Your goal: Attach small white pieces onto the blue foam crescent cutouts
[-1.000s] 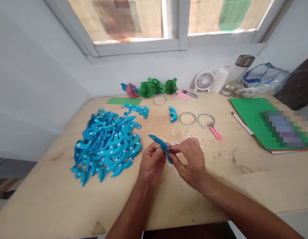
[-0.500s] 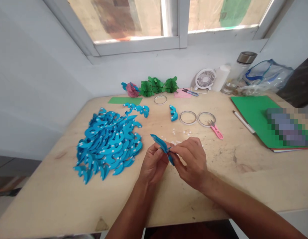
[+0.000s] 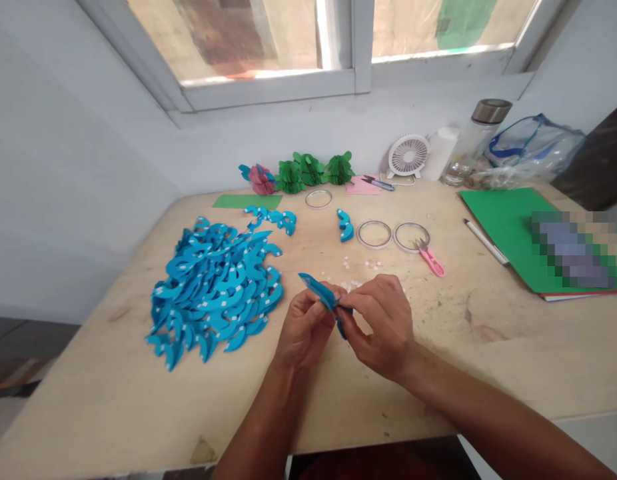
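Observation:
Between my two hands is a folded blue paper piece [image 3: 317,289], tilted, its pointed end up to the left. My left hand [image 3: 304,328] is closed round its lower left side, thumb on top. Fingers of my right hand [image 3: 381,323] pinch its right edge, partly hiding it. A large pile of blue curved paper pieces [image 3: 223,280] with small white squares on them lies left of my hands. Just beyond my hands are small white paper bits [image 3: 372,264]. A single blue curved piece [image 3: 345,225] lies farther back.
Two tape rolls [image 3: 374,234] and pink thread snips [image 3: 430,259] lie ahead to the right. Green folded paper shapes [image 3: 309,171], a small fan [image 3: 408,157] and a glass bottle [image 3: 476,137] stand along the wall. A white pen [image 3: 486,242] lies beside a green sheet [image 3: 508,230] at right.
The blue paper piece has turned slightly between my hands, with my right fingers still pinching its edge. The whole view has shifted a little.

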{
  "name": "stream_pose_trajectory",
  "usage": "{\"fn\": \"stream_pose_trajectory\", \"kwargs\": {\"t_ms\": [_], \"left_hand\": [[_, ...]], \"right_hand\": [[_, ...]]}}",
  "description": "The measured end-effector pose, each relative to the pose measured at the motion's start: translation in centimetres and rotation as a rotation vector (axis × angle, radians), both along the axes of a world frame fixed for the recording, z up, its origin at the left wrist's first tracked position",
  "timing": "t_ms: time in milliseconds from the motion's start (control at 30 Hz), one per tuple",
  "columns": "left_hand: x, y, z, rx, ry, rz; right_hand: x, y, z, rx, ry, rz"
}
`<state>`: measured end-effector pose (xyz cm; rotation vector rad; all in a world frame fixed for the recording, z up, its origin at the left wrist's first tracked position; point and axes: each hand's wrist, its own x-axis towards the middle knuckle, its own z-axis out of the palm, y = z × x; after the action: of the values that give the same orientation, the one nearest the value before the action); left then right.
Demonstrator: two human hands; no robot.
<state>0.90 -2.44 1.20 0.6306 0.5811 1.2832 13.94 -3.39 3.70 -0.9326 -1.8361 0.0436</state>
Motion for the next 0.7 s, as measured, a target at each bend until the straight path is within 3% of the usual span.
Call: {"fn": "stream_pose_trajectory", "kwargs": {"t_ms": [467,700], "left_hand": [[0.14,0.2,0.52,-0.029,-0.054,0.034],[-0.27,0.64,0.18,-0.13,-0.144,0.143]], "right_hand": [[0.27,-0.14,0.51,0.0,0.074,0.008],[0.3,-0.1,-0.05,0.016,0.048,0.023]]}}
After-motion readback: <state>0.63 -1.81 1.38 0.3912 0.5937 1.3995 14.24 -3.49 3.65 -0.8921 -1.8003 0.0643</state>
